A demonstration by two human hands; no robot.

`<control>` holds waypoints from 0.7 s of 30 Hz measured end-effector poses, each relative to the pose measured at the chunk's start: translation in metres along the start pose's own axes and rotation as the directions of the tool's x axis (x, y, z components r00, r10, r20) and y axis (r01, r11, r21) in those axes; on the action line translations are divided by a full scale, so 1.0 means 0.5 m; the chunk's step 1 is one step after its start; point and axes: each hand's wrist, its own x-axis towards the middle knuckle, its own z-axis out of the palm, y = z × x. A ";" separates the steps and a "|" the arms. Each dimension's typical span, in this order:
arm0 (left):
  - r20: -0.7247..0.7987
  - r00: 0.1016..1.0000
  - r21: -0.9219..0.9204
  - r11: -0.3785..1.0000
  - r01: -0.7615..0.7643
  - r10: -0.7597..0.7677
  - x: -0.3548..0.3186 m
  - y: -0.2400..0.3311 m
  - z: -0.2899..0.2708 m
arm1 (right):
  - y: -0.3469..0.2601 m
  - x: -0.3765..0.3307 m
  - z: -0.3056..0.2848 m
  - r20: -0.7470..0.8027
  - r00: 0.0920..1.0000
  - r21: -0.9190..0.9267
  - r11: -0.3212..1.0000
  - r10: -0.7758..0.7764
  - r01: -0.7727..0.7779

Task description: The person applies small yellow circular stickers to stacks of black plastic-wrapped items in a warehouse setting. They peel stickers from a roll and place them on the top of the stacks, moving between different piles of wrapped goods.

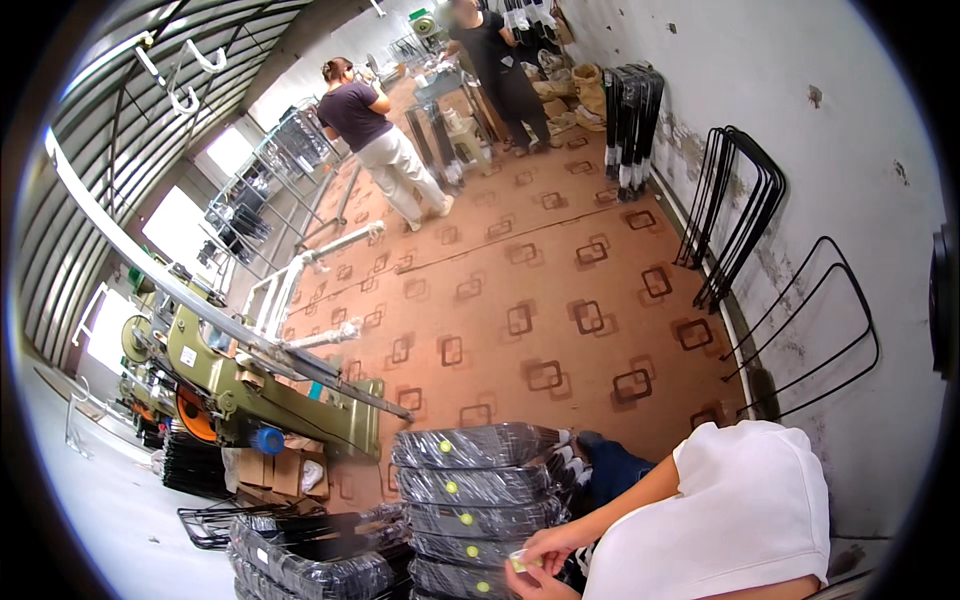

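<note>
At the lower edge of the head view, a small pale yellow sticker (520,563) is pinched between the fingertips of the right hand (548,548), which is closed narrowly on it. The sticker is held just in front of the stack of black plastic-wrapped bundles (478,490), near the lowest visible bundles and apart from their wrapping as far as can be told. The left hand (532,583) is seen just below the right hand, partly cut off by the picture's edge; its fingers are curled beside the sticker, but whether anything is gripped cannot be told. Each wrapped bundle in the stack is already marked with a round yellow-green dot (445,447) on its facing end. A white sleeve (740,510) is seen to the right of the hands. A second pile of wrapped bundles (310,565) lies to the left, beside a green machine (250,390). Black wire frames (740,210) are leaned against the white wall (830,120). Two other people (385,140) are seen standing far off on the patterned brown floor (540,290).
</note>
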 end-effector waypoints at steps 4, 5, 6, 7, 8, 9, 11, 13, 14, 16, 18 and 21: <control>0.278 0.955 -0.493 0.837 0.238 -0.107 -0.006 0.056 -0.042 | -0.011 -0.010 0.015 0.024 1.000 -0.030 0.999 0.017 -0.016; 0.278 0.947 -0.477 0.832 0.284 -0.164 -0.006 0.060 -0.038 | -0.010 -0.009 0.016 0.007 1.000 -0.037 0.999 0.012 -0.012; 0.155 0.951 -0.295 0.906 0.303 -0.267 -0.003 0.064 -0.019 | -0.008 -0.006 0.015 -0.010 1.000 -0.046 0.999 0.006 -0.007; 0.024 0.940 -0.095 0.935 0.341 -0.340 0.000 0.078 0.004 | -0.002 -0.005 0.011 -0.035 0.999 -0.045 0.999 -0.004 0.003; 0.015 0.924 -0.131 0.915 0.381 -0.382 -0.009 0.149 0.012 | 0.007 0.003 0.002 -0.007 1.000 -0.023 0.999 -0.028 0.027; 0.189 0.946 -0.303 0.901 0.311 -0.263 -0.015 0.164 -0.013 | 0.008 0.005 0.005 -0.017 1.000 -0.027 0.999 -0.025 0.024; 0.087 0.992 -0.326 0.939 0.114 -0.090 -0.016 0.092 -0.014 | 0.005 0.005 0.017 -0.035 0.999 -0.041 0.999 -0.014 0.013; -0.264 0.964 -0.013 1.000 0.005 -0.009 -0.015 -0.011 0.026 | -0.008 -0.009 0.023 -0.053 0.998 -0.022 0.999 -0.034 0.033; -0.269 0.962 -0.005 0.999 -0.043 0.041 -0.008 -0.005 0.034 | -0.016 -0.018 0.032 -0.083 0.996 -0.016 0.999 -0.039 0.038; -0.265 0.960 -0.003 0.996 -0.091 0.087 -0.007 -0.004 0.037 | -0.031 -0.030 0.036 -0.065 0.995 0.039 0.996 -0.075 0.077; -0.273 0.957 0.015 0.995 -0.101 0.101 -0.010 0.003 0.030 | -0.032 -0.031 0.047 -0.047 0.998 0.037 0.999 -0.039 0.040; -0.249 0.960 0.008 0.992 -0.129 0.127 0.001 0.003 0.039 | -0.016 -0.021 0.021 -0.057 0.997 0.023 0.998 -0.060 0.061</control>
